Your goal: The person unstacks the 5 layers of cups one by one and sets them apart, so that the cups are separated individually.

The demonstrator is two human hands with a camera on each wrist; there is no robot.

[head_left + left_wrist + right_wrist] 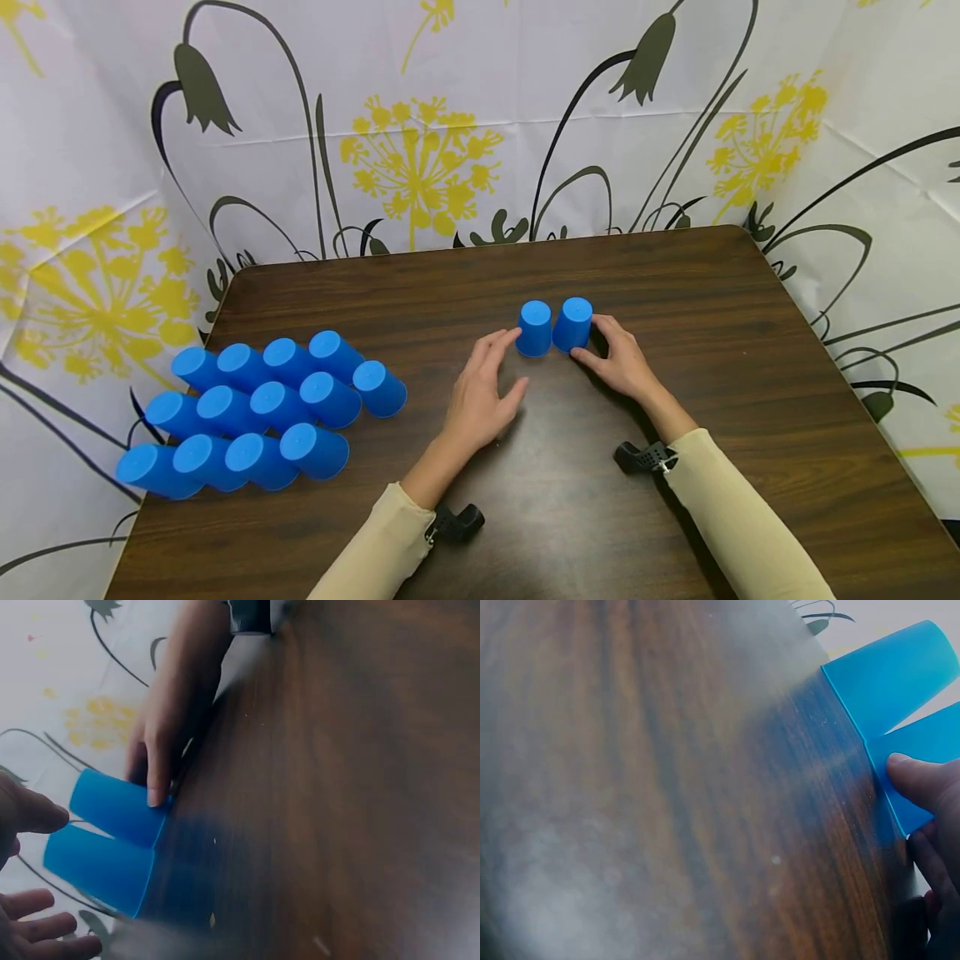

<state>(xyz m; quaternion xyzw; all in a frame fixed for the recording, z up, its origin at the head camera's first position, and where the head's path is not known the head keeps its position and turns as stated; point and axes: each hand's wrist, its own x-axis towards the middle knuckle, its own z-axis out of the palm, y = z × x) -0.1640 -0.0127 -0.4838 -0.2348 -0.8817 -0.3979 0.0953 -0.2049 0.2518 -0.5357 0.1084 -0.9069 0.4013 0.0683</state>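
Observation:
Two blue plastic cups stand upside down side by side on the table, the left cup (535,332) almost against the right cup (573,327). My right hand (624,363) holds the right cup low on its side, thumb in front and fingers behind; the right wrist view shows the thumb (915,780) pressed on its wall near the rim. Beside the left cup is my left hand (480,402), fingers extended and thumb spread away. Its index fingertip comes close to that cup; whether it touches cannot be told. In the left wrist view that hand's fingers (45,928) are apart, holding nothing.
At the table's left side, several more upside-down blue cups (279,406) stand in slanting rows, closely packed. The dark wooden table (750,350) ends at the back against a flower-printed white cloth (480,75). Black straps with wrist cameras (459,523) sit at both sleeve ends.

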